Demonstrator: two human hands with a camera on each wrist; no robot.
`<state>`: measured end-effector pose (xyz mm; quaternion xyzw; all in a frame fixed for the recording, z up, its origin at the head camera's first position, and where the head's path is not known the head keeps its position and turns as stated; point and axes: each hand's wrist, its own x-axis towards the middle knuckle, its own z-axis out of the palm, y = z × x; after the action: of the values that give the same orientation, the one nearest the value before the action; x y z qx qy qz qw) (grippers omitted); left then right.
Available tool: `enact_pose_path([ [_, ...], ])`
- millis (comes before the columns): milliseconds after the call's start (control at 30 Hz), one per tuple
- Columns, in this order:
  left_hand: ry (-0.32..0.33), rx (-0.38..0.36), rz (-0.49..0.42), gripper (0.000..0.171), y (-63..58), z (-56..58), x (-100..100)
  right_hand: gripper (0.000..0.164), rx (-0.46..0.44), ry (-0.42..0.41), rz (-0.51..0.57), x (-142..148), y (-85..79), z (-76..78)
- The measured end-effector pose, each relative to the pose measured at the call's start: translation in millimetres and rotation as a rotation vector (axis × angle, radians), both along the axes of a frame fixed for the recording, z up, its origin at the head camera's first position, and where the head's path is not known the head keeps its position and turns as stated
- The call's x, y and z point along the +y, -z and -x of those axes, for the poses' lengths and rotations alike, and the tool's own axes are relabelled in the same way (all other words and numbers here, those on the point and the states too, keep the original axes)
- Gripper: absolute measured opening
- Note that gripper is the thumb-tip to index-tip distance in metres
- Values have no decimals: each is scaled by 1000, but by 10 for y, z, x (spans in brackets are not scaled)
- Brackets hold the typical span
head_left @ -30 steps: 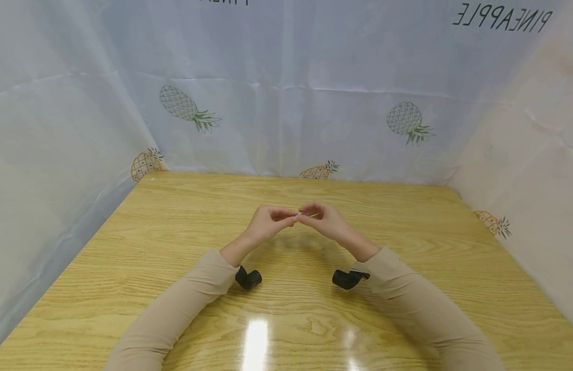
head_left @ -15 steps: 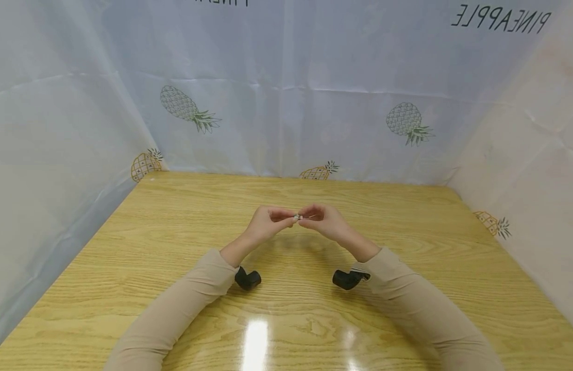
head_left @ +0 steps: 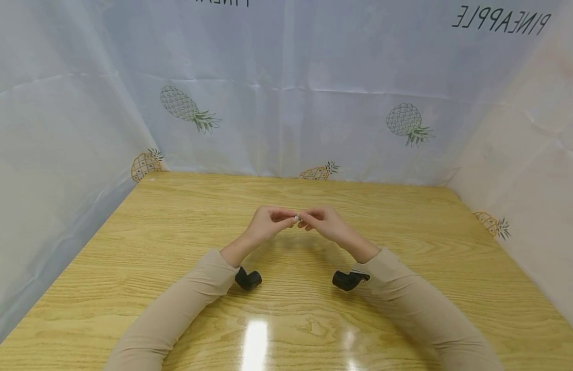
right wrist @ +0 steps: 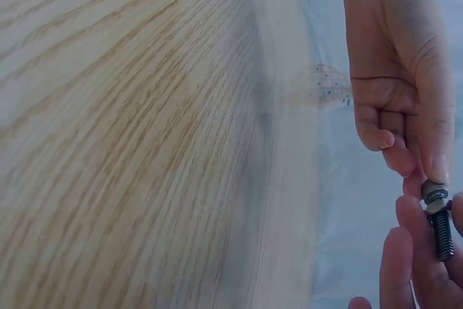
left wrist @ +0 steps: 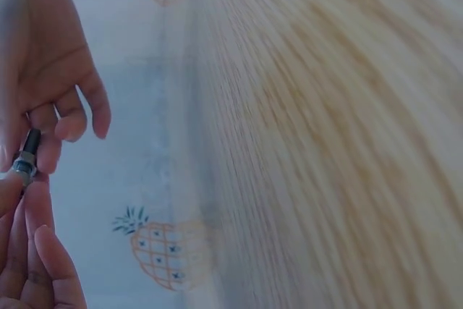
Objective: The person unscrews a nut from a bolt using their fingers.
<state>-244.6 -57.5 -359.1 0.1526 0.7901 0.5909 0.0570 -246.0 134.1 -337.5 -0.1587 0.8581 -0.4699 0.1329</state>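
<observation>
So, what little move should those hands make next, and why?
Perhaps the right hand should gently turn the nut: the left hand pinches the bolt by its head end, while the right curls around the threads, close to the nut.

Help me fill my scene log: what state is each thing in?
Small dark threaded metal bolt, held aloft
Shiny metal ring, round the bolt
Bare left grip, pinching the bolt
Bare right grip, holding the bolt
Beige fabric sleeves, creased
Black rounded devices, jutting from the sleeves
White pineapple-print cloth, hung, creased
Yellowish wood-grain table, glossy
</observation>
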Motion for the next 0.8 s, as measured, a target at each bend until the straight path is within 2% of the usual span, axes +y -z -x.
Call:
enact_pose_path([
  [167,-6,1,2,28,-4,4,1,30,31,44,10,-12,8,-2],
  [333,-13,-5,-3,28,3,6,1,32,59,63,41,-14,7,-8],
  [600,-13,4,-1,29,17,6,-6,40,14,-8,31,7,5,-5],
  [800,-18,-15,4,28,12,13,-15,32,45,30,4,-14,2,-12],
])
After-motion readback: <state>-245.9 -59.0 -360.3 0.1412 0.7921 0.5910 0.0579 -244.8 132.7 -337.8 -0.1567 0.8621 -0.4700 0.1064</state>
